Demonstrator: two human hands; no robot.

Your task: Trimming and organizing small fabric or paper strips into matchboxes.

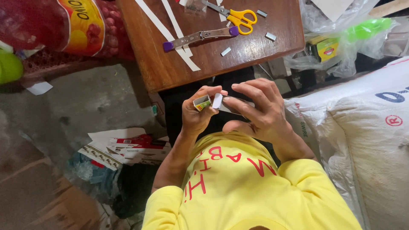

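Left hand point(197, 114) pinches a small open cardboard box point(202, 102). Right hand point(259, 111) grips a flat grey-white card sleeve point(222, 102), fingers curled round it.

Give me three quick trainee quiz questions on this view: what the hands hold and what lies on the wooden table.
1. True or false: the left hand pinches a small open box.
2. What does the right hand hold? A) scissors B) a flat pale strip C) a bag
3. What colour are the scissors' handles on the table?

Key:
1. True.
2. B, the flat pale strip.
3. Yellow; the scissors lie near the purple-ended metal tool.
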